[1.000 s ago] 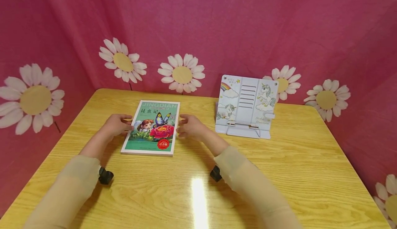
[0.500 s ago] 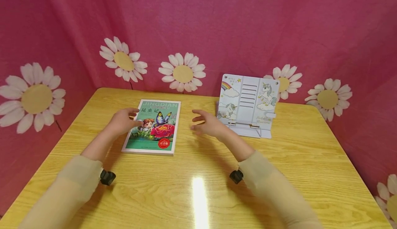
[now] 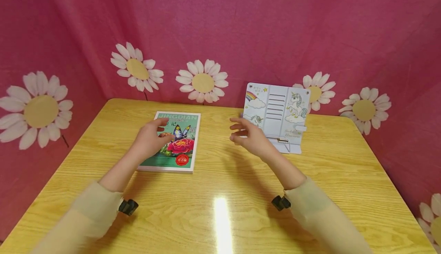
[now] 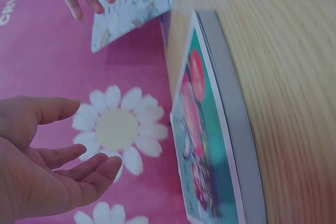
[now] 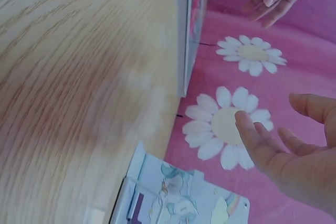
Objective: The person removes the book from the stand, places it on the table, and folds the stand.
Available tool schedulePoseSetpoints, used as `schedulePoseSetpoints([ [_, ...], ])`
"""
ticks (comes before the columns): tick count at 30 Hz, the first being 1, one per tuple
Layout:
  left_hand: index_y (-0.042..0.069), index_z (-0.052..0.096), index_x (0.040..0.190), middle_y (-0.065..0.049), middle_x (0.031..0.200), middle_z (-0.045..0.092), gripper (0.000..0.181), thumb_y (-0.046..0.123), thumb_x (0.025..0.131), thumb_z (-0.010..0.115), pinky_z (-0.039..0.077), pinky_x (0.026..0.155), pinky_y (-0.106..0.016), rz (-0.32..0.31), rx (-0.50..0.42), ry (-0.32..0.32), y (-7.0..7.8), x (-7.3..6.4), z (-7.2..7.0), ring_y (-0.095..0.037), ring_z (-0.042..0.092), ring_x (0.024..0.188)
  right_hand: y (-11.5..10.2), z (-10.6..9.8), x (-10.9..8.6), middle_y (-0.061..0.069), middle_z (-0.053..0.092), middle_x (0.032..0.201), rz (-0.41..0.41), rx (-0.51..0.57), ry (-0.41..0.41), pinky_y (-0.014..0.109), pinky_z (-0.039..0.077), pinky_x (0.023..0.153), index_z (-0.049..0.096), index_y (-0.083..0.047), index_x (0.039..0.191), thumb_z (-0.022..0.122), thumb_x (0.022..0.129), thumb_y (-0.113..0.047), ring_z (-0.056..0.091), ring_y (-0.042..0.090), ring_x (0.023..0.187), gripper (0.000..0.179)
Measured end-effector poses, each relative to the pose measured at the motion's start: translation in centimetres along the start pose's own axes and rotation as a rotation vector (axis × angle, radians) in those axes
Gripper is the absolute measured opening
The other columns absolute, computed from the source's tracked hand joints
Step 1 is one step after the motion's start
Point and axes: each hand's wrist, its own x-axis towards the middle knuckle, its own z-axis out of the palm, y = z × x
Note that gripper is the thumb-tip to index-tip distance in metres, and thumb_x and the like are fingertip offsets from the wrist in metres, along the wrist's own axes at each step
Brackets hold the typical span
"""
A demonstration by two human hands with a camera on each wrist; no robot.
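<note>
A green-covered book [image 3: 179,147] with a butterfly and a red flower on its front lies flat on the table. Above its left half hovers my left hand [image 3: 149,139], fingers loosely bent, hiding part of the cover; the left wrist view shows a gap between this hand [image 4: 58,166] and the book [image 4: 215,145]. My right hand [image 3: 253,137] is held in the air in front of a white unicorn-print book stand [image 3: 275,112], covering its lower left corner in the head view. Nothing is between the fingers of either hand. The stand is upright with a wire ledge at its foot.
The wooden table [image 3: 213,185] reaches back to a pink curtain [image 3: 213,24] printed with large daisies. A bright strip of reflected light lies on the tabletop near the front. Each sleeve carries a small black camera at the wrist.
Both hands have come away from the book's side edges. The right hand has moved right toward the stand, and the left hand has moved right over the cover. Book and stand have stayed put.
</note>
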Motion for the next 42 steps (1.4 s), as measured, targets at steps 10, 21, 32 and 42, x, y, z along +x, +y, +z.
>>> schedulePoseSetpoints([
  [10, 0.006, 0.045, 0.138, -0.015, 0.130, 0.054, 0.060, 0.020, 0.086, 0.070, 0.052, 0.086, -0.041, 0.106, -0.148, 0.121, 3.1, -1.2, 2.8, -0.030, 0.057, 0.110, 0.4, -3.0, -2.5, 0.012, 0.056, 0.129, -0.009, -0.014, 0.139, 0.031, 0.054, 0.083, 0.042, -0.017, 0.141, 0.062, 0.091, -0.011, 0.057, 0.028, 0.116, 0.054],
  [21, 0.009, 0.047, 0.137, -0.010, 0.132, 0.054, 0.056, 0.017, 0.086, 0.069, 0.051, 0.087, -0.041, 0.197, -0.333, 0.159, 5.7, -0.8, 7.2, -0.027, 0.056, 0.113, 2.2, -5.7, -4.1, 0.018, 0.055, 0.128, -0.097, -0.009, 0.398, 0.010, 0.049, 0.076, 0.043, -0.010, 0.140, 0.064, 0.088, -0.004, 0.055, 0.035, 0.114, 0.056],
  [32, 0.004, 0.053, 0.128, -0.012, 0.127, 0.058, 0.051, 0.013, 0.083, 0.073, 0.052, 0.085, -0.041, 0.254, -0.430, 0.209, 7.5, 1.3, 12.0, -0.027, 0.057, 0.112, 4.9, -8.4, -4.1, 0.017, 0.045, 0.139, 0.047, 0.074, 0.622, 0.010, 0.045, 0.083, 0.039, -0.010, 0.143, 0.063, 0.089, -0.007, 0.048, 0.030, 0.122, 0.059],
  [42, 0.006, 0.051, 0.132, -0.011, 0.127, 0.058, 0.054, 0.015, 0.084, 0.072, 0.052, 0.086, -0.040, 0.216, -0.463, 0.156, 8.7, 3.9, 14.8, -0.027, 0.057, 0.110, 8.0, -9.9, -3.6, 0.013, 0.042, 0.142, 0.226, 0.135, 0.786, 0.020, 0.043, 0.088, 0.038, -0.015, 0.144, 0.060, 0.090, -0.009, 0.046, 0.025, 0.118, 0.059],
])
